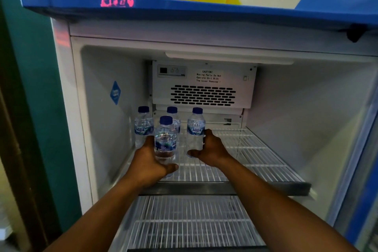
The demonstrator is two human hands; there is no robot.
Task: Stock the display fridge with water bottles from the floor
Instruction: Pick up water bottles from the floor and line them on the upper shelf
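Note:
Several small water bottles with blue caps stand at the back left of the fridge's top wire shelf (255,149). My left hand (150,161) grips the nearest bottle (165,139) around its lower half, upright on or just above the shelf. My right hand (210,149) wraps the base of another bottle (196,129) to its right. Two more bottles stand behind: one (143,125) by the left wall, the other (173,114) partly hidden behind the nearest bottle.
The fridge's fan cover (204,86) hangs at the back above the bottles. A second wire shelf (184,223) lies below. The open glass door (366,170) stands at the right edge. A teal wall (34,108) flanks the left side.

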